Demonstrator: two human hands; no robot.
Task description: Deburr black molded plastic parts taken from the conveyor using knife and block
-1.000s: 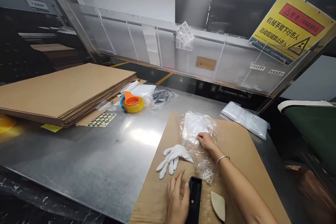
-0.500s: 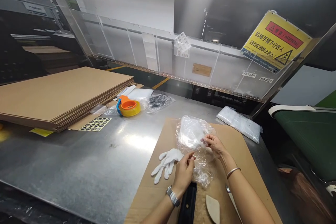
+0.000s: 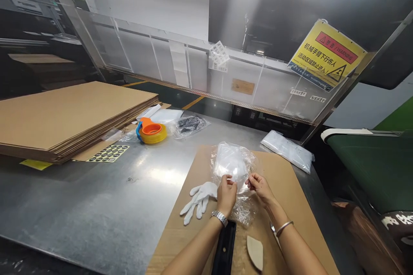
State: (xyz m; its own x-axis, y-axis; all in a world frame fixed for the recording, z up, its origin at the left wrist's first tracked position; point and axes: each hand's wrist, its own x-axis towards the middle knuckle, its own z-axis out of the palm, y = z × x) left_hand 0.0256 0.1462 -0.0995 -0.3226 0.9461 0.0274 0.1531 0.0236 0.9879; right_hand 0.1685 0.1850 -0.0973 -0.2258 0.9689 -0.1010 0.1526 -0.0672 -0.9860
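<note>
A clear plastic bag [image 3: 229, 160] with a whitish sheet or stack inside lies on the cardboard sheet [image 3: 280, 172]. My left hand [image 3: 227, 197], with a metal watch at its wrist, has its fingers curled closed at the near edge of the bag. My right hand [image 3: 260, 187], wearing a bangle, pinches the film at the bag's right side. Crumpled clear film [image 3: 242, 211] lies between my forearms. White gloves [image 3: 200, 200] rest to the left of my left hand. Below the hands are a long black tray-like piece [image 3: 225, 247] and a beige wedge-shaped piece [image 3: 255, 252].
Stacked cardboard sheets [image 3: 74, 116] stand at the left. Near them are a tape dispenser [image 3: 151, 131], a sticker sheet [image 3: 109, 153] and a bagged dark item [image 3: 191, 125]. A pack of plastic bags [image 3: 288, 150] lies back right, beside a green conveyor [image 3: 371, 163]. A silvery tool [image 3: 272, 228] is partly hidden.
My left hand has moved up to the bag's edge, nearer my right hand. My right hand has come slightly down and toward me. The whole view has shifted a little.
</note>
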